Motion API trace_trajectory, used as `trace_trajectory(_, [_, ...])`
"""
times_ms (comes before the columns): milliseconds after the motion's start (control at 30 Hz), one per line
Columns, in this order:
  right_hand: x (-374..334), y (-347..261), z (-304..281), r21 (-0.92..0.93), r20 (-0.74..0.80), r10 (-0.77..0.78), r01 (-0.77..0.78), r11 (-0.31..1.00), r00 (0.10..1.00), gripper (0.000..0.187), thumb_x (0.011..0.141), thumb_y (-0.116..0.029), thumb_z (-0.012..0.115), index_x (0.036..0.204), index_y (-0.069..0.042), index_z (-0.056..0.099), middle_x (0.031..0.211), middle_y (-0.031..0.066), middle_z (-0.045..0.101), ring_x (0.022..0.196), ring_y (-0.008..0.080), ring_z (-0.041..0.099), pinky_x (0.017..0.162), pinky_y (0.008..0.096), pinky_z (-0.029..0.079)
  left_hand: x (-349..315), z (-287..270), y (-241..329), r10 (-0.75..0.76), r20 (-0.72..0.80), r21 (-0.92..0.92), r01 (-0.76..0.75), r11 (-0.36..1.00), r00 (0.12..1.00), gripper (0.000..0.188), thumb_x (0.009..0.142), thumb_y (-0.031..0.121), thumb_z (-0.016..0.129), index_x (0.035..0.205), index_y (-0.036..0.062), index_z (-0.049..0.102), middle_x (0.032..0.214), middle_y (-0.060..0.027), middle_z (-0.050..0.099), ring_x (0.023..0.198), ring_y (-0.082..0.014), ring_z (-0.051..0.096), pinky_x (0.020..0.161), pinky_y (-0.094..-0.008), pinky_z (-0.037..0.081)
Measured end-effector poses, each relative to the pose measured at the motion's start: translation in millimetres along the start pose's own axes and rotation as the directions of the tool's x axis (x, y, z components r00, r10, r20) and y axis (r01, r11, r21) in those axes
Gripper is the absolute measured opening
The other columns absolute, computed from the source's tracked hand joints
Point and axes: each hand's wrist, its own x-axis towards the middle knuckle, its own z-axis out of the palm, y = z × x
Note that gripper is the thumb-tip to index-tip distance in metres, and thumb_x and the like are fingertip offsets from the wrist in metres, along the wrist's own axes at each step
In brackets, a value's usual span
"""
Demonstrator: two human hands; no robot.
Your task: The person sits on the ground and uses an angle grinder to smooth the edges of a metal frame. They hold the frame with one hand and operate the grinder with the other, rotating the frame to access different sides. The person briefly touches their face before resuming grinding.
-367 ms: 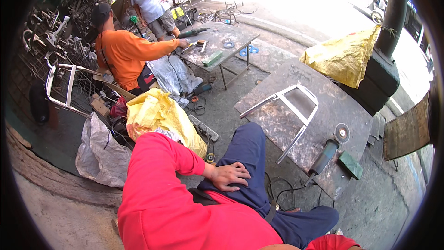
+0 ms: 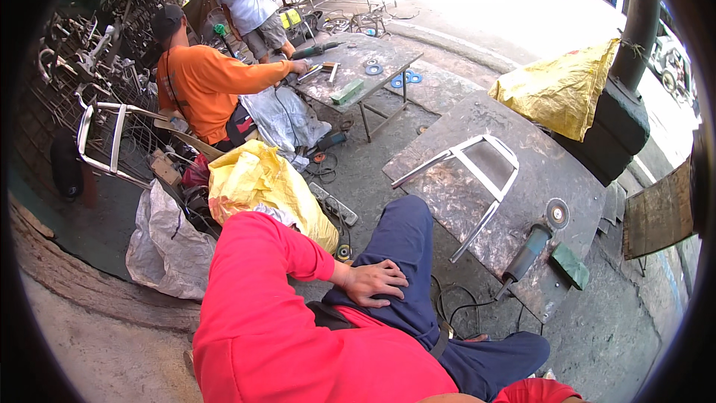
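Observation:
My left hand (image 2: pixel 375 283) lies on my left thigh, fingers spread, with nothing in it. Of my right arm only a red sleeve (image 2: pixel 533 390) shows at the lower edge; the right hand is out of sight. In front of my knees a dark, worn metal sheet (image 2: pixel 548 153) carries a bent silver tubular frame (image 2: pixel 479 178). An angle grinder (image 2: pixel 526 255) with a round disc (image 2: pixel 557 213) lies near the sheet's right side, its cord trailing toward my legs. Beside it is a green block (image 2: pixel 570 266).
A co-worker in orange (image 2: pixel 212 82) sits at a low table (image 2: pixel 358 60) ahead left; another person (image 2: pixel 250 4) stands behind. Yellow sack (image 2: pixel 261 186), white sack (image 2: pixel 168 246) and power strip (image 2: pixel 333 204) lie left. A post with a yellow sack (image 2: pixel 559 89) stands right.
The whole view has shifted slightly to the right. My left hand stays on my thigh, and the frame and grinder have not moved on the sheet. A three-wheeled vehicle shows more on the street.

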Motion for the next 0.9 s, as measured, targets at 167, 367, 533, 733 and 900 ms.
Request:
trace_trajectory(167, [1.3,0.5,0.4,0.002,-0.001,-0.011,0.011,1.0,1.0,0.066,0.097,-0.015,0.046,0.151,-0.008,0.011,0.056,0.0119,0.062,0.041,0.0211,0.06,0.037,0.0336,0.052,-0.2,1.0,-0.8,0.0,-0.01,-0.001,0.0,1.0,1.0,0.038,0.086,0.026,0.062,0.119,0.0083,0.061,0.128,-0.0188,0.054,0.122,-0.0333,0.049,0.104,-0.0478,0.033])
trace_trajectory(367, [4.0,0.9,2.5,-0.001,-0.021,-0.02,0.02,1.0,1.0,0.066,0.097,-0.013,0.046,0.152,-0.007,0.01,0.055,0.0114,0.062,0.04,0.0206,0.06,0.036,0.0332,0.052,-0.4,0.4,0.0,-0.005,-0.005,0.002,0.005,1.0,1.0,0.038,0.085,0.026,0.062,0.119,0.0084,0.061,0.129,-0.0187,0.054,0.122,-0.0334,0.049,0.104,-0.0481,0.033])
trace_trajectory(533, [6.4,0.4,-1.4,0.012,0.022,-0.011,0.011,1.0,1.0,0.067,0.096,-0.011,0.046,0.152,-0.008,0.009,0.056,0.0113,0.062,0.041,0.0206,0.06,0.037,0.0329,0.052,-0.1,0.2,-0.4,-0.003,-0.008,0.002,0.003,1.0,1.0,0.038,0.085,0.026,0.063,0.119,0.0084,0.061,0.129,-0.0187,0.054,0.122,-0.0337,0.049,0.104,-0.0482,0.033])
trace_trajectory(733, [5.4,-0.5,-2.4,0.026,0.028,0.003,-0.004,1.0,1.0,0.068,0.095,-0.007,0.045,0.152,-0.009,0.009,0.057,0.012,0.062,0.042,0.0213,0.061,0.037,0.0332,0.052,-0.2,0.2,0.1,-0.007,-0.004,0.003,0.007,1.0,1.0,0.038,0.085,0.026,0.062,0.119,0.0081,0.061,0.129,-0.0188,0.054,0.122,-0.0334,0.049,0.104,-0.0482,0.033])
trace_trajectory(900, [4.5,1.6,-3.3,0.046,0.031,-0.01,0.008,0.999,0.999,0.069,0.094,-0.004,0.045,0.152,-0.01,0.008,0.057,0.0128,0.062,0.042,0.0224,0.061,0.038,0.0339,0.052,0.0,-0.6,0.4,-0.012,0.002,0.001,0.012,1.0,1.0,0.038,0.085,0.026,0.063,0.119,0.0077,0.061,0.128,-0.0183,0.054,0.122,-0.0333,0.049,0.104,-0.0482,0.032])
